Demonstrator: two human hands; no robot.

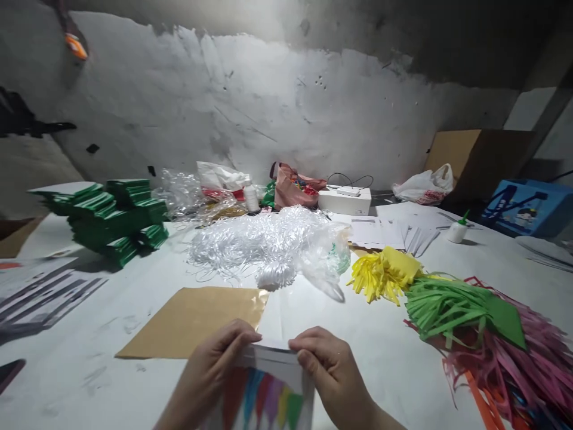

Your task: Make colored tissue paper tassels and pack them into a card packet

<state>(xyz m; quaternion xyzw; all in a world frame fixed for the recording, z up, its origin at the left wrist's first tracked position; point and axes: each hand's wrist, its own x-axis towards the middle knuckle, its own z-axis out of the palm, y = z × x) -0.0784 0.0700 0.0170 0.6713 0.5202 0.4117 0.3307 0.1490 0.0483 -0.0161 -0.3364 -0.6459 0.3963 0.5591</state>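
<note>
My left hand (222, 357) and my right hand (332, 370) both pinch the top edge of a printed sheet (268, 382), at its left and right. The sheet is white with a row of coloured pennant or tassel shapes in red, blue, purple, yellow and green. Its lower part runs out of view. A white fold or strip lies along the top edge between my thumbs. Just beyond my left hand, a brown paper sheet (192, 319) with a shiny corner lies flat on the white table (89, 370).
White shredded strands (255, 239) and a clear plastic bag (322, 257) lie ahead. Yellow tassels (380, 275), green tassels (452, 307) and pink tassels (519, 358) heap at right. A glue bottle (457, 230) stands behind them. Green stacks (116, 215) rise at left.
</note>
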